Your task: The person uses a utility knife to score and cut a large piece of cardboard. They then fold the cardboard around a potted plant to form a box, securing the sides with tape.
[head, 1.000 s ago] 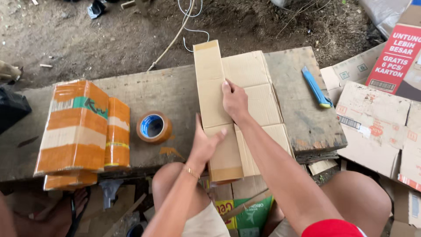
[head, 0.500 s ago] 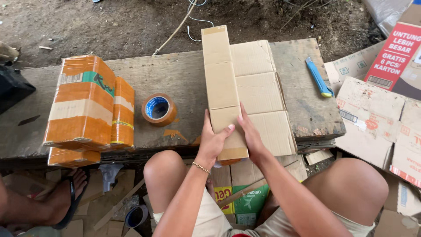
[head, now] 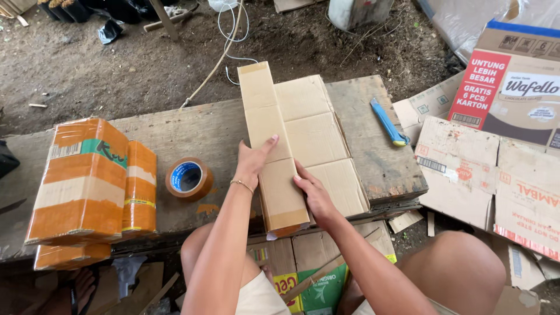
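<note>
A flattened brown cardboard box (head: 303,146) lies on a worn wooden bench (head: 192,131), its long left panel folded over. My left hand (head: 254,160) presses flat on that folded panel near its middle. At the crease beside it, my right hand (head: 312,192) rests with fingers pushing against the panel's right edge. Neither hand grips anything; both lie on the cardboard.
A roll of brown packing tape (head: 188,178) stands left of the cardboard. Taped orange-brown parcels (head: 87,181) sit at the bench's left end. A blue utility knife (head: 388,122) lies on the right. Flattened cartons (head: 501,175) cover the ground at right. A cable (head: 224,46) crosses the dirt.
My right hand slid from the far part of the cardboard back to the near crease. My left hand moved up onto the folded panel. The view shifted slightly.
</note>
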Available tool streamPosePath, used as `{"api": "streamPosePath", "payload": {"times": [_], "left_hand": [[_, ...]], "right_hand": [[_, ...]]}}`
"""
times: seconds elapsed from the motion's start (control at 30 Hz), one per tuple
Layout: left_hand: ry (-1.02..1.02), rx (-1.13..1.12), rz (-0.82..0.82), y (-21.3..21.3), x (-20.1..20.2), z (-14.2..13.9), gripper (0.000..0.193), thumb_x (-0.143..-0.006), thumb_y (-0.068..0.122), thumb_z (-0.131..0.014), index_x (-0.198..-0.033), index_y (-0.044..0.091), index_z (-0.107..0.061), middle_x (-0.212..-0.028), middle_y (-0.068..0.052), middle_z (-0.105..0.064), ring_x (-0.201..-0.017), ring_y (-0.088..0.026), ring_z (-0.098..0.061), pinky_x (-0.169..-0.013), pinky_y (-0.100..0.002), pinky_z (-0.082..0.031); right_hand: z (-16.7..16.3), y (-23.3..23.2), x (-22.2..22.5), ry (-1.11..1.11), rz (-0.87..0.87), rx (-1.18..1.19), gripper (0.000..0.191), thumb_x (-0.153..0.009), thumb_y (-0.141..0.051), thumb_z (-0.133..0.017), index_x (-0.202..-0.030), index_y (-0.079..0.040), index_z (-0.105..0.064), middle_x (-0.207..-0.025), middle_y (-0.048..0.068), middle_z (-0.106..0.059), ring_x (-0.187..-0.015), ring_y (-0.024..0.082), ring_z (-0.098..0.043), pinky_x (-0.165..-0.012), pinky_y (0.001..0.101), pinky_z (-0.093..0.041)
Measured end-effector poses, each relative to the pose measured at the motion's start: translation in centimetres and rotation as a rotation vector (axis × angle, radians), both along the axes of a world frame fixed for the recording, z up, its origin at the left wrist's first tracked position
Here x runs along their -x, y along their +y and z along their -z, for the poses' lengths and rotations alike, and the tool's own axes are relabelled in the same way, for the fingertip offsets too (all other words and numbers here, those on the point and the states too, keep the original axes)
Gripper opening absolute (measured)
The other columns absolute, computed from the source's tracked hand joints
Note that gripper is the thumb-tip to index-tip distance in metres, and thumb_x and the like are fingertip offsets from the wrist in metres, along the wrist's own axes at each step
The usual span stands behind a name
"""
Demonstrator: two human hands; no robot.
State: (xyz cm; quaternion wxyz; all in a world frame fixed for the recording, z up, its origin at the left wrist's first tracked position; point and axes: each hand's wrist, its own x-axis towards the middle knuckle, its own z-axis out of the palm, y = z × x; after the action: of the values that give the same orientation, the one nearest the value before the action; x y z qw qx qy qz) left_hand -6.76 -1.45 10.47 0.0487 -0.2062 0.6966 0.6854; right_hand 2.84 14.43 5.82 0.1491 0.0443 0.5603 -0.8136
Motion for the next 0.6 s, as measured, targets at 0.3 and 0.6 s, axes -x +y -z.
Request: {"api": "streamPosePath", "payload": {"times": [0.3,0.6], "left_hand": [[-0.019,-0.039,0.053,0.4,1.5,1.2,0.063,-0.075,0.033,-0.087,-0.119,-0.007,-0.065,-0.11,-0.016,-0.075,-0.094,-0.023,-0.074,-0.081,-0.034,-0.061],[0.04,0.103,0.053,0.9,0.8,0.2,0.062,-0.08,0.036,-0.083,-0.123,-0.005,-0.066,-0.116,-0.012,-0.075,-0.103,-0.017,-0.072,-0.089,-0.03,-0.056]], "right_hand": [[0.3,5.4,4.7,0.062,0.13,-0.728,0.037,-0.099,-0.024,-0.057,-0.132,-0.014,-0.069,-0.116,0.01,-0.077,-0.105,0.022,-0.071,-0.091,0.0342,-0.056],[2.4,20.2,10.9,0.369,0.368,-1.759,0.055,-0.088,-0.025,-0.067,-0.14,-0.008,-0.061,-0.13,0.019,-0.061,-0.116,0.045,-0.056,-0.1,0.0545,-0.04]]}}
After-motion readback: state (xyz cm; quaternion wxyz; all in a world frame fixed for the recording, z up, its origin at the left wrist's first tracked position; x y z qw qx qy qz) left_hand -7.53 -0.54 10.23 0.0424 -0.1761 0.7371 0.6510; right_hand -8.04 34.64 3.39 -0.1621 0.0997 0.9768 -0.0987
